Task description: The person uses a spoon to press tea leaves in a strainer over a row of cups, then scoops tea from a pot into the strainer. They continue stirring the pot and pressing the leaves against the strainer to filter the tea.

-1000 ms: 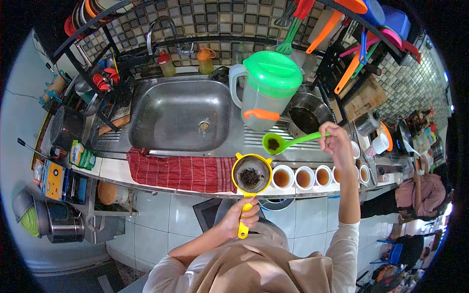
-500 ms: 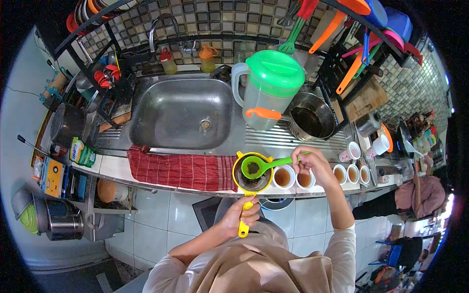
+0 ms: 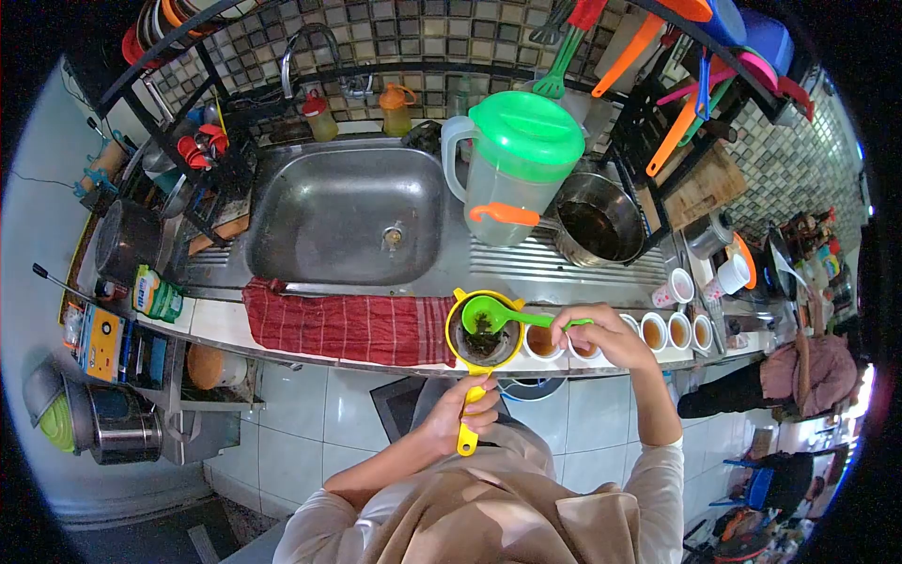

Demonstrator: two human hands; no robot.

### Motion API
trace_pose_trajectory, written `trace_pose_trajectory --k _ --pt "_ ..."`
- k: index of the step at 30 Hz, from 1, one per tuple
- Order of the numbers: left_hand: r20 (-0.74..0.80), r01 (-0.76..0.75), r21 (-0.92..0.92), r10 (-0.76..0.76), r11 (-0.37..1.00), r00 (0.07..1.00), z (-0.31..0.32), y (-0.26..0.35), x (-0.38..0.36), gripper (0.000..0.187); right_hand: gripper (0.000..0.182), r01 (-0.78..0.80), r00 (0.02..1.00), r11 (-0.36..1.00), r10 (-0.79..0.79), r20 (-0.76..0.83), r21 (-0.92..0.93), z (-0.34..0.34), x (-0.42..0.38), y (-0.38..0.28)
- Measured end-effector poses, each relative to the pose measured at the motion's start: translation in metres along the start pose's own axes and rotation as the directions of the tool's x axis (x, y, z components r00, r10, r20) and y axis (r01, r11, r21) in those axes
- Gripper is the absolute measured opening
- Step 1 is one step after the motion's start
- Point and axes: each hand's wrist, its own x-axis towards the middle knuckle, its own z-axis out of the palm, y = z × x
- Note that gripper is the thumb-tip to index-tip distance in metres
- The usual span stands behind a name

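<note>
Green ladle (image 3: 521,318) is tipping further than half a second ago; dark residue is now spilling from its bowl into the yellow strainer (image 3: 479,368) below, near the red cloth (image 3: 352,324). White cups (image 3: 542,358) of brown liquid are standing in a row; the steel pot (image 3: 575,247) is holding dark contents. My left hand (image 3: 462,412) is wrapping around the strainer handle; my right hand (image 3: 606,336), fingers closed on the ladle handle, is hovering over the cups.
</note>
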Motion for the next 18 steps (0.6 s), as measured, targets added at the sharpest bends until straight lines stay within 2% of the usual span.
trace_pose_trajectory --k 3,6,9,11,15,18 --pt "0.001 0.002 -0.007 -0.002 1.000 1.000 -0.001 0.000 0.001 0.017 0.018 0.048 0.999 0.999 -0.048 0.023 0.001 0.002 -0.002 -0.007" --pt "0.012 0.005 -0.014 -0.005 1.000 1.000 -0.002 0.000 0.001 0.017 0.017 0.037 0.996 0.997 -0.031 0.083 -0.072 0.000 -0.004 -0.009" --pt "0.010 0.007 -0.008 -0.007 1.000 1.000 -0.002 0.000 0.001 0.017 0.016 0.103 0.989 0.986 -0.088 0.116 -0.129 0.001 -0.006 -0.010" --pt "0.004 0.006 0.002 -0.006 1.000 1.000 -0.001 0.001 0.000 0.017 0.016 0.175 0.979 0.952 -0.141 0.149 -0.251 0.002 -0.008 -0.012" --pt "0.007 0.012 0.012 -0.012 1.000 1.000 0.000 0.001 0.000 0.017 0.018 0.176 0.980 0.955 -0.148 0.131 -0.238 -0.001 -0.010 -0.009" --pt "0.010 0.011 0.017 -0.011 1.000 1.000 0.000 0.002 0.000 0.017 0.017 0.124 0.992 0.982 -0.118 0.051 -0.139 -0.010 -0.014 -0.007"
